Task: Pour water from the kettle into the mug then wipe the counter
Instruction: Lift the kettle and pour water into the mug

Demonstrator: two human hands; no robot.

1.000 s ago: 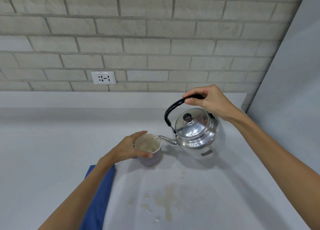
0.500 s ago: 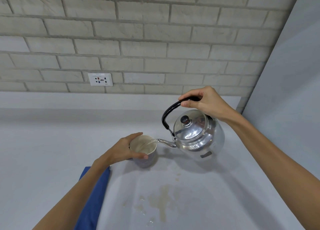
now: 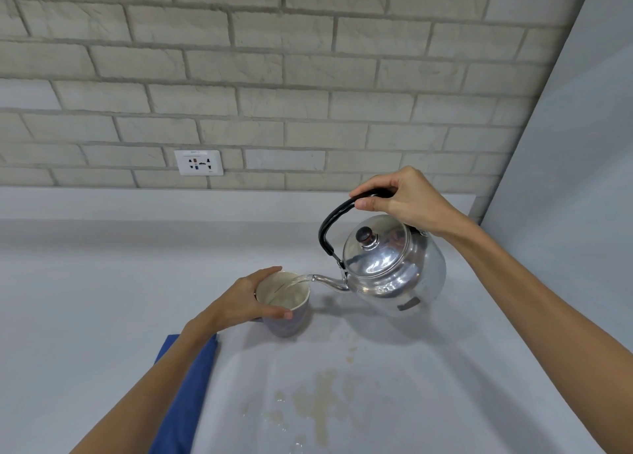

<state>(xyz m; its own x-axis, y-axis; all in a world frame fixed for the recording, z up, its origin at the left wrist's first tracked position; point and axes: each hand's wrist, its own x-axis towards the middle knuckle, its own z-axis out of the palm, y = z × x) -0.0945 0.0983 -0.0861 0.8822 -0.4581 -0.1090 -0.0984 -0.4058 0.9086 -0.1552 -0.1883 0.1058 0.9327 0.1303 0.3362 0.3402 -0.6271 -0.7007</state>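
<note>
A shiny metal kettle (image 3: pixel 394 268) hangs tilted to the left above the grey counter (image 3: pixel 102 299). My right hand (image 3: pixel 407 200) grips its black arched handle. A thin stream of water runs from the spout into the pale mug (image 3: pixel 286 311), which stands on the counter. My left hand (image 3: pixel 246 299) wraps around the mug's left side. A brownish spill (image 3: pixel 322 405) with droplets lies on the counter in front of the mug. A blue cloth (image 3: pixel 186 395) lies under my left forearm, partly hidden.
A brick wall with a white power socket (image 3: pixel 198 162) runs behind the counter. A plain grey side panel (image 3: pixel 565 179) closes off the right end, close behind the kettle.
The kettle has tipped further left and water now flows from the spout into the mug. Both hands keep their grips.
</note>
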